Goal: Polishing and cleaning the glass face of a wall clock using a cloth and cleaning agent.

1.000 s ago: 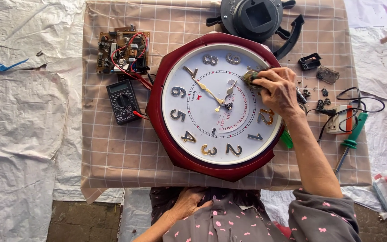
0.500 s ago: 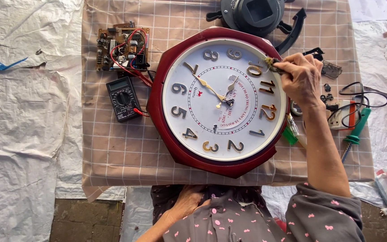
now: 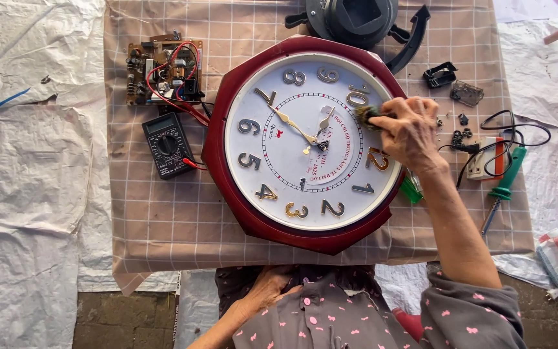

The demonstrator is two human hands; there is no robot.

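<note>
A large wall clock [image 3: 305, 142] with a dark red octagonal frame, white face and gold numerals lies flat on a checked cloth. My right hand [image 3: 411, 132] rests over the right part of the face and grips a small brush [image 3: 366, 115], its bristles touching the face near the gold numerals. My left hand [image 3: 263, 291] lies below the table edge against my patterned shirt, fingers loosely bent, holding nothing that shows.
A circuit board with red wires [image 3: 166, 71] and a black multimeter [image 3: 166, 145] lie left of the clock. A dark round housing [image 3: 356, 16] sits at the top. Small black parts [image 3: 440, 74], a green-handled tool [image 3: 505, 181] and black cables [image 3: 505, 126] lie to the right.
My right hand has swept the brush across the upper right of the clock face, out toward the rim and back inward. The left hand has stayed at my lap.
</note>
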